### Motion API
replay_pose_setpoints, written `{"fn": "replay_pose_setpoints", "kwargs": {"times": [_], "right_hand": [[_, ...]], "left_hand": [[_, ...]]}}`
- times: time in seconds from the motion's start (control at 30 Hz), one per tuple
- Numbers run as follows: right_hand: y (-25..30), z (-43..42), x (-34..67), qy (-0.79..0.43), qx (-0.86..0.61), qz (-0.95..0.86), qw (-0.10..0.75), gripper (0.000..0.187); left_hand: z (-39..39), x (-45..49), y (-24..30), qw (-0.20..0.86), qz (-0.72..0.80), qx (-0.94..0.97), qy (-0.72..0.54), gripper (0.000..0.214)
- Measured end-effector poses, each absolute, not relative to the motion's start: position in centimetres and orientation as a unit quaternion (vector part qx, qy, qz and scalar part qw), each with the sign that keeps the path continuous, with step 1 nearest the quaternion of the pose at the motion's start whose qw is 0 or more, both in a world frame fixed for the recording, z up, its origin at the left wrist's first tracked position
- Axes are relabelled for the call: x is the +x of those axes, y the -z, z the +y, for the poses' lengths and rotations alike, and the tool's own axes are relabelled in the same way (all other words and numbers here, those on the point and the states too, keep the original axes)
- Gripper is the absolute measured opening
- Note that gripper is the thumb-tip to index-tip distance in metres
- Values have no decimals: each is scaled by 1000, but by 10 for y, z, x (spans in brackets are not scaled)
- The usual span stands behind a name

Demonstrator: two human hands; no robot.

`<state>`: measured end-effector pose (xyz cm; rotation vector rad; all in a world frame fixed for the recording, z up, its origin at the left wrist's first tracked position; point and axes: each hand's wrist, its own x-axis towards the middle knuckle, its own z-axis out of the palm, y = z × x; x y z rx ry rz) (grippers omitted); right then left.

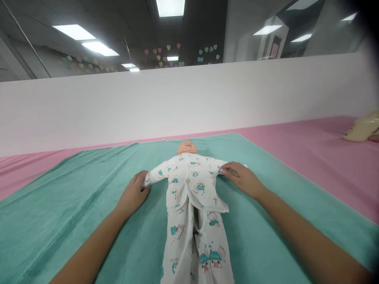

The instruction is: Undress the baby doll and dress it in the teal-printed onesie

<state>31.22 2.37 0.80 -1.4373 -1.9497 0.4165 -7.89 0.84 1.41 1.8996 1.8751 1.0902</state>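
A baby doll (187, 147) in a white printed sleepsuit (192, 189) lies on its back on a teal blanket (74, 205), head away from me. My left hand (134, 193) rests at the end of the doll's left-side sleeve, fingers curled over the cuff. On the other side, my right hand (241, 178) holds the end of the opposite sleeve, fingers closed on the fabric. Both of the doll's arms are spread out sideways.
The blanket lies on a pink surface (310, 154) that runs to a white partition wall (189, 102) behind. A pale cream object (363, 128) lies at the far right edge, with something reddish beside it.
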Motion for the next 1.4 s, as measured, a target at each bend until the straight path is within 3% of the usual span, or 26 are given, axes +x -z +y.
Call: {"fn": "replay_pose_setpoints", "kwargs": {"times": [0.17,0.37,0.47,0.77,0.87,1.1,1.2,1.4], "right_hand": [[-13,6,282,-420,-438,-759,236,50],[-24,-1,285,-552,-374,-739,95,42],[-33,-5,284,-590,-353,-723,65,35],[-23,-2,284,-611,-365,-692,121,39],[-20,-3,284,-614,-364,-687,136,37],[1,20,288,-588,-418,-576,384,39],[6,29,294,-588,-424,-538,430,35],[7,30,303,-594,-411,-548,422,31]], "left_hand": [[-8,-57,-16,31,544,755,-364,41],[-48,-5,-23,27,346,887,-303,45],[-59,6,-31,19,296,914,-276,33],[-85,22,-35,71,152,957,-235,11],[-88,34,-25,31,102,972,-209,19],[-92,41,-6,-35,62,971,-228,34],[-98,38,3,-16,75,971,-227,35],[-130,32,11,107,151,952,-244,27]]}}
